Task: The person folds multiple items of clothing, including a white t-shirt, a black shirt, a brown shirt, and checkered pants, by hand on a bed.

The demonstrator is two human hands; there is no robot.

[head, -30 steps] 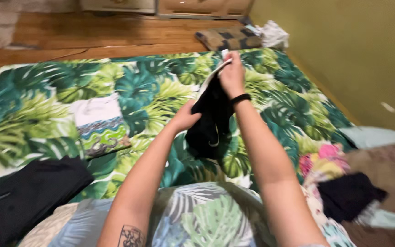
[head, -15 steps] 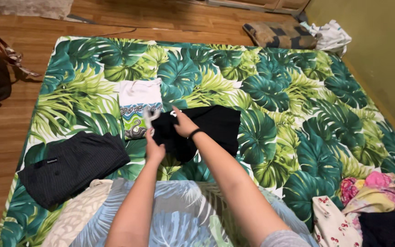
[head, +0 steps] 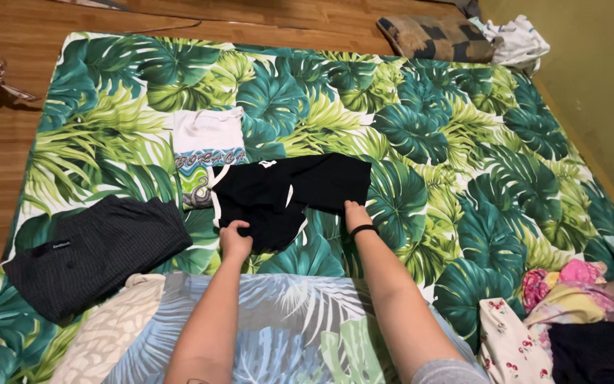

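Note:
A black pair of shorts with white trim [head: 289,192] lies spread flat on the leaf-print bed sheet [head: 435,142]. My left hand [head: 235,240] grips its near left edge. My right hand [head: 357,214], with a black band on the wrist, pinches the near right edge. Just beyond the shorts, to the left, lies a folded white garment with a colourful print [head: 207,142].
A folded dark pinstriped garment [head: 97,252] lies at the left. A heap of unfolded clothes [head: 570,313] sits at the lower right. A patterned pillow [head: 431,37] and a white cloth [head: 516,43] lie on the wooden floor beyond the bed. A green wall runs along the right.
The black shorts were held up in the air, then brought down and spread flat on the sheet. Both hands have moved to the near edge of the shorts.

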